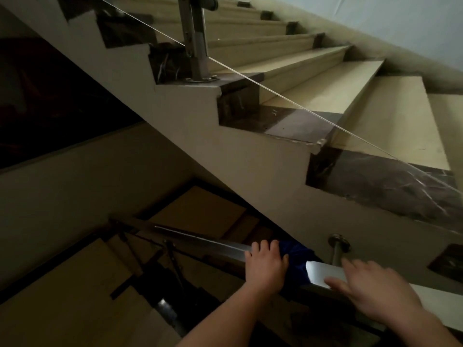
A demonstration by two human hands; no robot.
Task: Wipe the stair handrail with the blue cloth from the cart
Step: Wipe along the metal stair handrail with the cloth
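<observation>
A flat steel handrail point(200, 240) slopes down to the left across the lower part of the view. My left hand point(266, 264) is wrapped over it, pressing a bunched blue cloth point(297, 256) against the rail; the cloth sticks out to the right of the fingers. My right hand point(370, 289) hovers flat over the rail's nearer, brighter section point(318, 270), fingers spread, slightly blurred, holding nothing. The cart is out of view.
An upper flight of beige steps point(350, 96) with dark marble edging rises to the left behind a glass panel point(288, 101). A steel post point(198, 46) stands on one step. A round steel bracket point(338, 242) fixes the rail to the stair's side. Lower steps point(75, 284) descend below.
</observation>
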